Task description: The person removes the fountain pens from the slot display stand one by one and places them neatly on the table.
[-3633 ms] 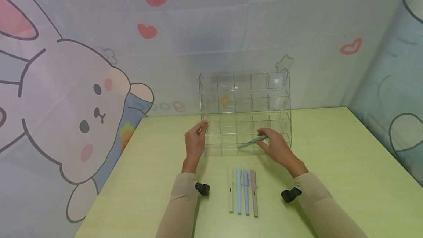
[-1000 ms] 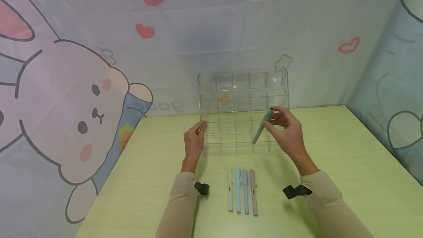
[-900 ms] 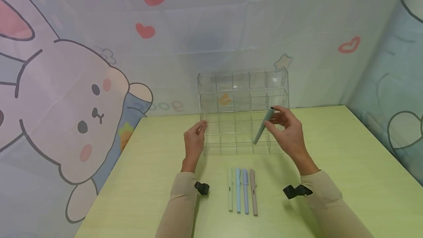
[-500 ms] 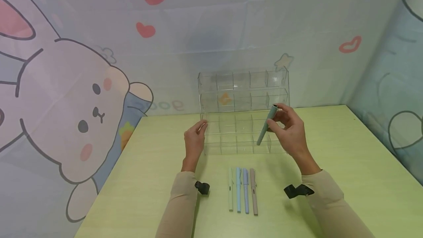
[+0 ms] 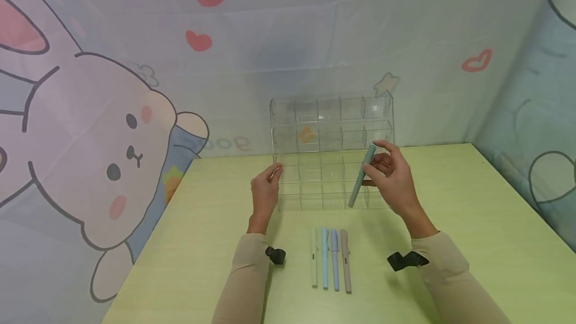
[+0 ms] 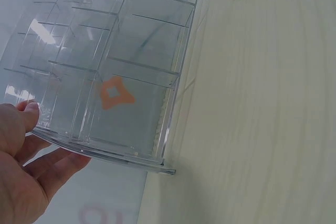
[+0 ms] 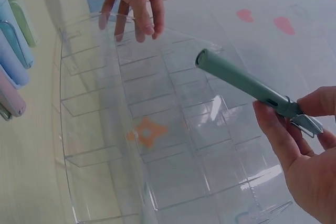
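Note:
My right hand [image 5: 396,184] pinches a grey-green capped pen [image 5: 362,176] between thumb and fingers. The pen slants in front of the right part of a clear acrylic display rack [image 5: 333,152], its lower end over the bottom tier. In the right wrist view, the pen's clip [image 7: 306,124] lies by my fingers and its far end points away over the rack. My left hand [image 5: 264,189] holds the rack's left side; the left wrist view shows the thumb [image 6: 30,115] on one face of the side panel and fingers on the other.
Four tiers are not counted here; several divided compartments fill the rack. In front lie a pale green pen [image 5: 314,259], a light blue pen [image 5: 325,259], a lavender pen [image 5: 335,261] and a mauve pen [image 5: 345,261], side by side on the yellow-green table [image 5: 189,244]. A printed curtain [image 5: 288,29] hangs behind.
My right hand has moved up and right, turning the pen from nearly level to steep. In the last half second the pen's lower end has dropped slightly. My left hand stays on the rack.

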Demonstrator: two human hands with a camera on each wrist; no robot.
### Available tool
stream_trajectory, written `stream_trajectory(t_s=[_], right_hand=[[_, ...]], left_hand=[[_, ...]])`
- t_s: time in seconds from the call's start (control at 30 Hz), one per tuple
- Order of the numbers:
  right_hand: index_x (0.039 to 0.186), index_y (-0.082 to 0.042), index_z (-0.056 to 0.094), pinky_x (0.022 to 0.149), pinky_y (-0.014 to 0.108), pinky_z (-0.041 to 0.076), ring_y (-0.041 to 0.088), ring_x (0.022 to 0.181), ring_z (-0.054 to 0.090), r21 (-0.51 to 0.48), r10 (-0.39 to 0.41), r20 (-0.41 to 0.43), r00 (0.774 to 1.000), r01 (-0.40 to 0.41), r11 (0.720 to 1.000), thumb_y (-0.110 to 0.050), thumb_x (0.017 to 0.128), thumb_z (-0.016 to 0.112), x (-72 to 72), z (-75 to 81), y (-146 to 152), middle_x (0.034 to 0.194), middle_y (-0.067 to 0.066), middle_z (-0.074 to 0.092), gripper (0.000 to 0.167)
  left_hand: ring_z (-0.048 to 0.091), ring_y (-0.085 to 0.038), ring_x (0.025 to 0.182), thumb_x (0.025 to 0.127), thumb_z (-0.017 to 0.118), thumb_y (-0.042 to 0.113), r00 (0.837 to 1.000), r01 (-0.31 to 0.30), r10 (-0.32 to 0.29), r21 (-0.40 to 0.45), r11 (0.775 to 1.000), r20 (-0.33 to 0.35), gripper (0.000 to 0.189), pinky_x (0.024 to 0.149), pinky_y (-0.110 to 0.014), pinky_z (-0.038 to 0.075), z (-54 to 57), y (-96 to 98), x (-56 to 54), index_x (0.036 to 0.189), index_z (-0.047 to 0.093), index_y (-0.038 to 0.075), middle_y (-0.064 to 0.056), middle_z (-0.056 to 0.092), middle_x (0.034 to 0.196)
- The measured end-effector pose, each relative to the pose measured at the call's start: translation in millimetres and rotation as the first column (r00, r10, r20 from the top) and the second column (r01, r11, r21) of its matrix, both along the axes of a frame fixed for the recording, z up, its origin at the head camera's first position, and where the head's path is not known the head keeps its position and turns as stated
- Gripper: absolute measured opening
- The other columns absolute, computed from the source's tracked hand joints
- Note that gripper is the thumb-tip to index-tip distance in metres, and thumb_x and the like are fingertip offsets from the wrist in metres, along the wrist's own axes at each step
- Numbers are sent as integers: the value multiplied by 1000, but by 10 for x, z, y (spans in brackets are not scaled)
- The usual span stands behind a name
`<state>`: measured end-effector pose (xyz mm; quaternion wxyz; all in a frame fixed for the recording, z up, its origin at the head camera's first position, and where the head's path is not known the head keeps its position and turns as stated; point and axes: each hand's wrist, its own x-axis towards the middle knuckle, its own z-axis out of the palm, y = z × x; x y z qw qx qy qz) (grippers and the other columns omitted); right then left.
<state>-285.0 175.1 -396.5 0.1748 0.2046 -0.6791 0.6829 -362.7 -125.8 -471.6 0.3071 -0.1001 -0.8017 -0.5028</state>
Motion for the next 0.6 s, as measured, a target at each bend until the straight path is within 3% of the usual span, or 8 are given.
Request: stream_trajectory(t_s=[0.23, 0.43, 0.6], right_hand=[[143, -2, 41, 70, 39, 59, 15, 85, 68, 32, 70, 16, 997, -71, 997, 0, 100, 59, -26, -14, 41, 101, 15, 54, 47], [148, 0, 33, 76, 37, 58, 17, 91, 66, 45, 162, 88, 983, -166, 985, -1, 102, 57, -24, 22, 101, 107, 14, 58, 52], [150, -3, 34, 76, 39, 59, 16, 95, 67, 53, 167, 186, 968, -179, 982, 0, 101, 58, -7, 72, 157, 113, 15, 56, 54]], left_hand=[[72, -24, 98, 98, 67, 15, 1000, 6, -6, 13, 1000, 9, 19, 75, -41, 57, 2, -2, 10, 112, 77, 8, -10, 74, 112], [72, -25, 97, 98, 67, 17, 1000, -9, 9, -1, 1000, 21, 19, 71, -39, 55, -4, -4, 4, 112, 77, 9, -10, 74, 112], [72, -24, 97, 99, 66, 17, 1000, -3, 3, -3, 1000, 10, 19, 72, -41, 57, -10, -5, -11, 112, 77, 8, -10, 74, 111]])
